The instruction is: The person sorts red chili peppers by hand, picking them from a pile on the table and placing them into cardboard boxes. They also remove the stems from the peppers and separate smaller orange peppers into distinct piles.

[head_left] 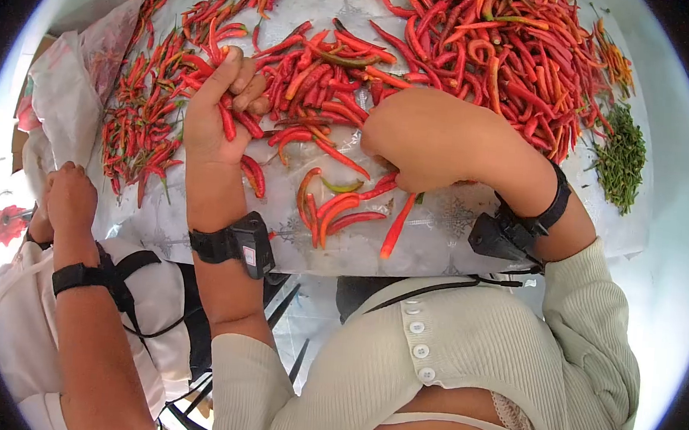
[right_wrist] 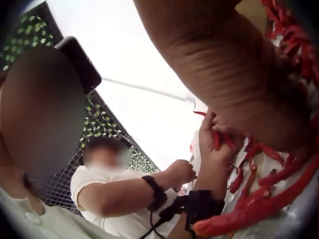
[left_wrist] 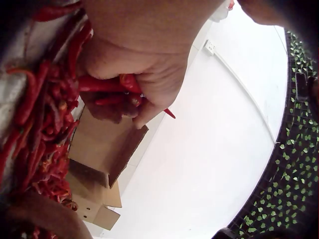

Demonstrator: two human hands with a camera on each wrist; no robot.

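My left hand (head_left: 220, 114) grips a few red chili peppers (left_wrist: 107, 84), their ends sticking out past the curled fingers. Beside it lies a loose pile of red chilies (head_left: 314, 73). Over the near part of the table my right hand (head_left: 426, 137) is bent downward, knuckles up. A long red chili (head_left: 396, 228) juts from under its curled fingers toward the table's front edge, and shows large in the right wrist view. The fingertips of this hand are hidden beneath it. Just left of that chili, several red and orange chilies (head_left: 337, 210) lie on the pale tablecloth (head_left: 439, 237).
A large heap of red chilies (head_left: 507, 59) covers the back right. Green stems (head_left: 622, 158) are piled at the right edge. Smaller chilies (head_left: 148, 109) spread at left, near a plastic bag (head_left: 74, 76). Another person's hand (head_left: 72, 196) is at the left. Cardboard boxes (left_wrist: 99, 144) stand beyond the table.
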